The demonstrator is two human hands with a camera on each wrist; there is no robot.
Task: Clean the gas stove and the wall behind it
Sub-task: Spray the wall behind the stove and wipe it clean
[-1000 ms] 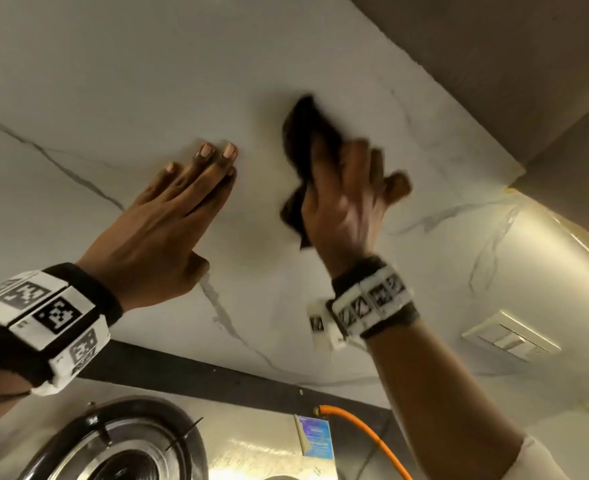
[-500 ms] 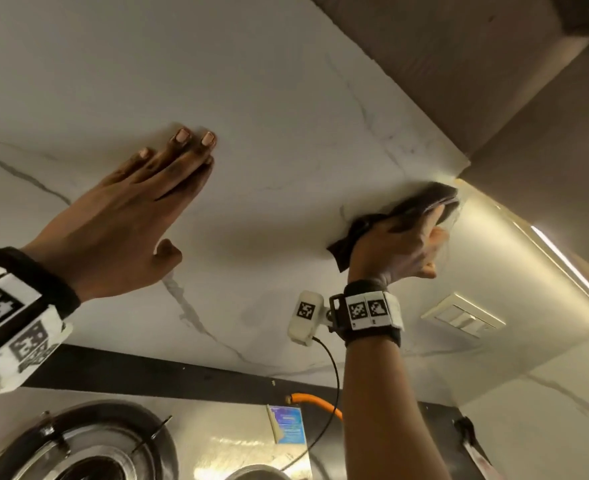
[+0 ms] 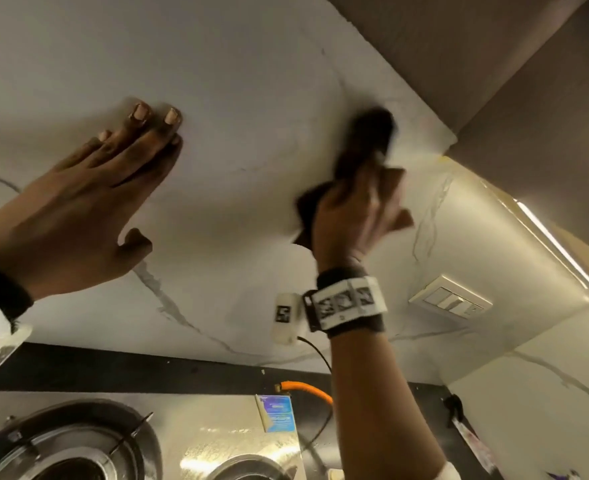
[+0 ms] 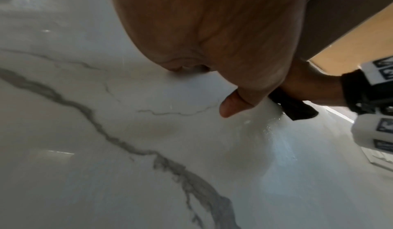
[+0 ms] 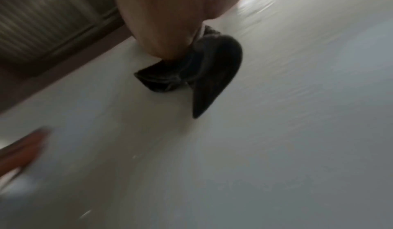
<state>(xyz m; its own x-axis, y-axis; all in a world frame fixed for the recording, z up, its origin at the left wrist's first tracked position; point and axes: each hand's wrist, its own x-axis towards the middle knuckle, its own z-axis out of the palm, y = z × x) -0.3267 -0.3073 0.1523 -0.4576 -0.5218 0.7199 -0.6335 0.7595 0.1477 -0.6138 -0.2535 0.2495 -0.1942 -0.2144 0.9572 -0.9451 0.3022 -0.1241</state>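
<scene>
Nearest, below both wrists: the gas stove [image 3: 196, 441], steel top with a black burner ring [image 3: 61, 445] under the left wrist. A blue sticker [image 3: 276, 412] sits on the steel below the right forearm, an orange hose [image 3: 308, 389] just behind it against a black strip at the wall's foot.

Left hand [image 3: 78, 216]: flat on the wall [image 3: 234, 98], fingers straight and held together, thumb splayed out to the side, holding nothing. Left wrist view shows the palm [image 4: 212, 30] lifted slightly off the white, grey-veined marble, with the thumb tip down near the surface.

Right hand [image 3: 351, 216]: higher and to the right of the left, well apart from it, blurred. It presses a dark cloth [image 3: 365, 140] against the wall; cloth sticks out above the fingertips and below the heel of the hand. Right wrist view shows the cloth [image 5: 202, 67] bunched under the palm, a loose corner trailing on the wall. Whether the fingers curl round it or lie flat on it cannot be told.

Farther right of the right hand: a switch plate [image 3: 450, 301] on the wall. Beyond the cloth, a brown cabinet [image 3: 459, 57] meets the wall's upper edge, with a light strip [image 3: 563, 254] along its underside.
</scene>
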